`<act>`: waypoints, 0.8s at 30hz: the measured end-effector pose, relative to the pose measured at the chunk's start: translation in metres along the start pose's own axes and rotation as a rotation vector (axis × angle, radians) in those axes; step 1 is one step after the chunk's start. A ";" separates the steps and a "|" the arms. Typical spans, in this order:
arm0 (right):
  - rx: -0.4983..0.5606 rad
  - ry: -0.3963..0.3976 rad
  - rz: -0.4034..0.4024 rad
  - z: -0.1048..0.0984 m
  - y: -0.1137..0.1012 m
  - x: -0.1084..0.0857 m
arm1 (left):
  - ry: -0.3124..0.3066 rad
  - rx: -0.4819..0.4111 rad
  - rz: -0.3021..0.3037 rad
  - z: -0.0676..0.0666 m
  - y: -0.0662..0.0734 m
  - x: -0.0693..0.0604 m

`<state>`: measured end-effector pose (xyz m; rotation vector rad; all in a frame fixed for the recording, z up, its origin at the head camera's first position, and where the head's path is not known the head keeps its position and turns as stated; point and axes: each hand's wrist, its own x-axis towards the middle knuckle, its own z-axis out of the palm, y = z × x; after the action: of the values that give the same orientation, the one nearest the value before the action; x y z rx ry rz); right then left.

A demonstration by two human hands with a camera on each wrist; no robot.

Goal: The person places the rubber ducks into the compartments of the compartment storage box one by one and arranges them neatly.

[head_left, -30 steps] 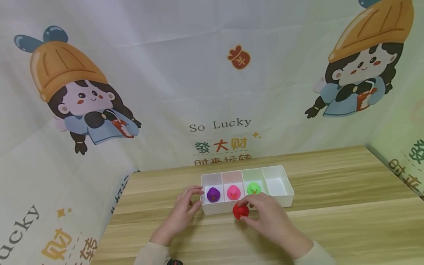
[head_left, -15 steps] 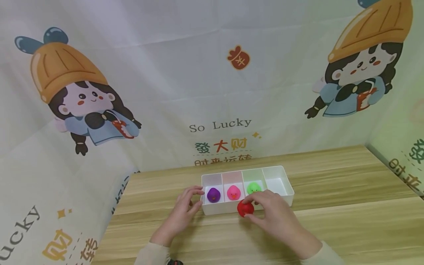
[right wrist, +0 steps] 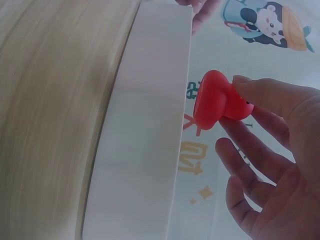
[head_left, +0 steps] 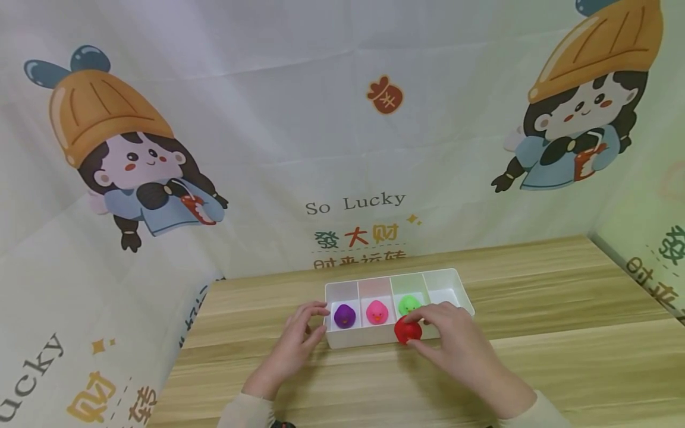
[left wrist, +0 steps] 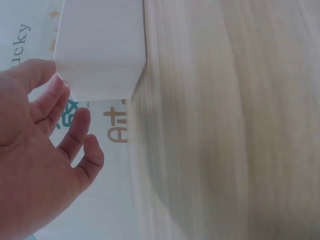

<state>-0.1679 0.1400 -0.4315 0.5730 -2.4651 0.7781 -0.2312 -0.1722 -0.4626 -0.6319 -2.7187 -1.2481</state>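
Observation:
My right hand (head_left: 459,339) pinches a red rubber duck (head_left: 408,330) between thumb and fingers. In the right wrist view the red duck (right wrist: 215,101) is tipped, with its rounded underside facing the left. It is held up at the front wall of a white divided box (head_left: 361,339). A purple duck (head_left: 345,317), a pink duck (head_left: 377,313) and a green duck (head_left: 409,305) sit in separate compartments. The red duck and hand partly cover the green one. My left hand (head_left: 293,339) touches the box's left end with loosely bent fingers, as the left wrist view (left wrist: 45,135) also shows.
The box stands on a wood-grain table (head_left: 540,297). Its rightmost compartment (head_left: 443,291) shows a bare white floor where the hand does not cover it. Behind the table hangs a printed cloth (head_left: 299,137), with further cloth at both sides.
My right hand has carried the red duck to the right and slightly up along the box's front, from near the pink duck to before the green one. My left hand has stayed put.

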 end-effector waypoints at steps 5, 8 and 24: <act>-0.016 0.010 -0.002 -0.006 0.005 0.001 | -0.009 -0.001 -0.036 0.002 0.000 0.002; -0.036 0.016 -0.004 -0.009 0.008 0.003 | -0.001 -0.002 -0.033 0.002 0.000 0.002; -0.052 0.024 0.074 -0.028 0.028 0.004 | 0.007 -0.002 -0.032 0.003 0.001 0.003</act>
<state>-0.1767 0.1772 -0.4211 0.4536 -2.4888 0.7421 -0.2334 -0.1684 -0.4637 -0.5857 -2.7330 -1.2583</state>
